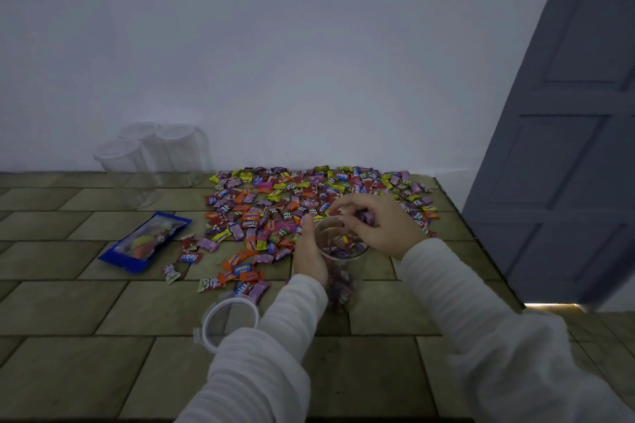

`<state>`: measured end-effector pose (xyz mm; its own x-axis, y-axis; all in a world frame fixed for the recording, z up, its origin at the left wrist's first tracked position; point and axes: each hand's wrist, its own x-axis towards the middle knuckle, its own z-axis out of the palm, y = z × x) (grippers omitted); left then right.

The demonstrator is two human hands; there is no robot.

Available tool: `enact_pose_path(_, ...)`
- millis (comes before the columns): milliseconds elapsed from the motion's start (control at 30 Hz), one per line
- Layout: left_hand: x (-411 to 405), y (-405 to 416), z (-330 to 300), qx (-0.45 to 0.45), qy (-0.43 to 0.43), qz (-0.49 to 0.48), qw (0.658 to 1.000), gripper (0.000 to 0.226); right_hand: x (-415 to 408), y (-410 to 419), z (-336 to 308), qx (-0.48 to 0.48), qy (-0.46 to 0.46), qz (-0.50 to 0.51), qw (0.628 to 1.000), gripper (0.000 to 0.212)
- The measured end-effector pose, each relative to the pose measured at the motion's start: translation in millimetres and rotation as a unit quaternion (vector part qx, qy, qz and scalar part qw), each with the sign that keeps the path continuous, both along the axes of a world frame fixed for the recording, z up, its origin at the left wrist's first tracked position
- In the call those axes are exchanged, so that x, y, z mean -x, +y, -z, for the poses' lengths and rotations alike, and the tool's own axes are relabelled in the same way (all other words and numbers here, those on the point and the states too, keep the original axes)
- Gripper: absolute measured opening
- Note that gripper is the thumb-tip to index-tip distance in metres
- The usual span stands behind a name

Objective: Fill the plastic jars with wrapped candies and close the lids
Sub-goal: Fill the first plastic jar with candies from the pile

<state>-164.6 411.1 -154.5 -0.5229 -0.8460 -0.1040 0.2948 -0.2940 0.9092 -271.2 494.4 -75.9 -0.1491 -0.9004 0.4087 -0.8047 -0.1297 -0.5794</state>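
A clear plastic jar (338, 263) is seen standing on a floor of tan stone-pattern tiles (385, 305), near the middle of the view, already holding many wrapped candies. The jar is gripped around its left side, near the rim, by the left hand (309, 252), with the thumb laid along the rim. Above the open mouth of the jar, the right hand (376, 225) is held with its fingers curled around a few purple-wrapped candies (365, 216). Both arms are covered by white ribbed sleeves (288, 326).

Behind and to the left of the jar, a wide pile of loose wrapped candies (309, 202) in red, pink, yellow, orange and blue is spread over the floor up to a pale wall (275, 44). The jar's clear lid (229, 323) is lying flat on the tiles to the lower left, partly hidden by the left sleeve. Further left, an opened blue candy bag (146, 242) is lying on the floor. Three empty clear jars (154, 154), lids on, are grouped against the wall at the far left. A grey panelled door (567, 147) is seen at the right edge.
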Motion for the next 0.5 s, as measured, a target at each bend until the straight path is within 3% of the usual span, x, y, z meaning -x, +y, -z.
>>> enact_pose_path(200,0,0,1,0.004,0.005,0.003,1.000,0.068,-6,-5,-1,0.041,-0.077,-0.009,0.996,0.035)
enact_pose_path(367,1,-2,2,0.023,0.013,0.011,1.000,0.070,-12,-7,-4,0.074,-0.141,-0.012,0.987,0.021)
enact_pose_path(500,1,-2,2,0.029,0.011,0.009,0.999,0.068,-17,-12,-3,0.069,-0.207,-0.005,0.976,0.027)
